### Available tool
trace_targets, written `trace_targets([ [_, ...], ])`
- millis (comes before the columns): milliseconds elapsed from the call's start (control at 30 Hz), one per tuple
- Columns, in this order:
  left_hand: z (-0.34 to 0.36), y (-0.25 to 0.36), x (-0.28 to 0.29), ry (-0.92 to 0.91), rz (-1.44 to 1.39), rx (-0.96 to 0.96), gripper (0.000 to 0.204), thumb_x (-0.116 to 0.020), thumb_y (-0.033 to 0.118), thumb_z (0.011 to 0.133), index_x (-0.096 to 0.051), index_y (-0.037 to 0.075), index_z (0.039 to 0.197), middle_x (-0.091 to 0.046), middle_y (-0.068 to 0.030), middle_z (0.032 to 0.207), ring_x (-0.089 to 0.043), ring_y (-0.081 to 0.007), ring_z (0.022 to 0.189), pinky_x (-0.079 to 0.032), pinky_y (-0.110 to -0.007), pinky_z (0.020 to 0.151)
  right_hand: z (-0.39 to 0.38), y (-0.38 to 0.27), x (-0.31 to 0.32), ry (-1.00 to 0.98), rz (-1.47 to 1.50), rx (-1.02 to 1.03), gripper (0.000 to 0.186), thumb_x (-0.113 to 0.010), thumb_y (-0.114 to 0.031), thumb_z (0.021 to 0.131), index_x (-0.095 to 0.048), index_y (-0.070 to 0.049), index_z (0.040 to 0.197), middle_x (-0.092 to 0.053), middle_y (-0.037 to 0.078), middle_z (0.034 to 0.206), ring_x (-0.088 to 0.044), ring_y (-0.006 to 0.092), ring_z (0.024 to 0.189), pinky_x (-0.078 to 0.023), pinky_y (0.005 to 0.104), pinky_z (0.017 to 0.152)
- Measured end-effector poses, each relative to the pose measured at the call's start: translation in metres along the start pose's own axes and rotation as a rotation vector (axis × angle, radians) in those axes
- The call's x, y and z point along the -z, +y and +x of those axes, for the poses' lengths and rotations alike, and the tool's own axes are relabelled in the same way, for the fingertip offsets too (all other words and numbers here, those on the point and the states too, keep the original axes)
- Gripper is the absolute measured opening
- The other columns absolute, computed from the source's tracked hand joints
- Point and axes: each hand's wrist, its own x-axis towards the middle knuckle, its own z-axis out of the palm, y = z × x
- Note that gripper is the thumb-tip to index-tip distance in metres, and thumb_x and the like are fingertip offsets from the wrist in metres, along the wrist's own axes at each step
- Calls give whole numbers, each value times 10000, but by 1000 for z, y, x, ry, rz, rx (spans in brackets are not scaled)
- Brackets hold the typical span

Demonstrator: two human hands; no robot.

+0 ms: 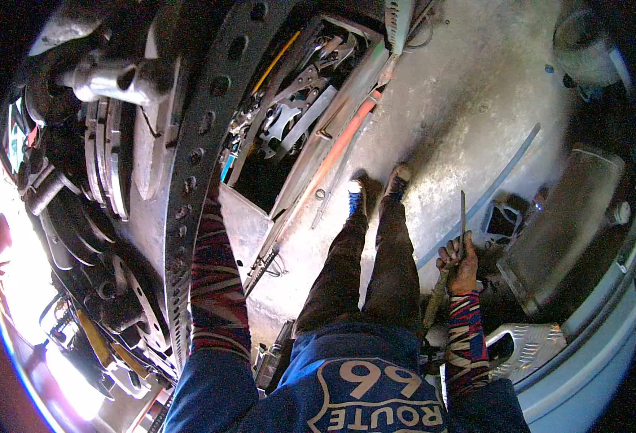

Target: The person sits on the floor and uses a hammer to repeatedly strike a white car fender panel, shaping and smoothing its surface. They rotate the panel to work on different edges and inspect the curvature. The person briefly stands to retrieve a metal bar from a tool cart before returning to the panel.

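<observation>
My right hand is closed around a slim grey metal rod-like tool, whose thin end points up and away from me. What kind of tool it is, I cannot make out. A brownish length hangs below that fist, perhaps a handle or hose. On the other side my left forearm, in a patterned sleeve, reaches forward along a dark steel beam with a row of holes. The left hand is lost in shadow at the beam, so its fingers do not show.
Beyond the beam, an open tool drawer holds wrenches, pliers and other hand tools. An orange-red bar runs along its side. Heavy metal parts crowd the left. At right are a dark curved panel and a pale blue surface.
</observation>
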Motion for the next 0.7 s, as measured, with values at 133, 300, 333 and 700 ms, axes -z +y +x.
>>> trace_targets([
  [133, -9, 1, -16, 5, 22, -15, 345, -537, 255, 975, -636, 2, 1189, -688, -108, 1119, -625, -245, 1029, -485, -392, 925, 2, 7, 10, -151, -9, -21, 456, -532, -514, 996, -535, -156, 713, -458, -13, 583, -431, 165, 525, -360, 313, 486],
  [300, 29, -8, -2, 48, 8, -13, 345, -526, 253, 985, -631, -1, 1194, -684, -113, 1129, -620, -245, 1037, -476, -391, 936, 5, 17, 16, -27, -53, -101, 491, -529, -522, 993, -519, -166, 657, -452, -10, 543, -448, 181, 480, -381, 324, 454],
  [333, 34, -11, -2, 55, 5, -17, 345, -524, 253, 987, -630, -2, 1195, -684, -114, 1131, -619, -245, 1039, -475, -391, 938, 6, 19, 16, 15, -71, -82, 490, -538, -524, 988, -519, -166, 655, -455, -13, 535, -456, 182, 470, -386, 324, 443],
  [700, 37, -32, 28, 69, -17, -11, 345, -502, 250, 1009, -618, -9, 1206, -675, -127, 1152, -608, -246, 1057, -456, -389, 963, 35, 47, 26, -46, 43, -221, 474, -502, -535, 1001, -549, -178, 694, -433, -28, 527, -422, 178, 459, -400, 366, 455],
])
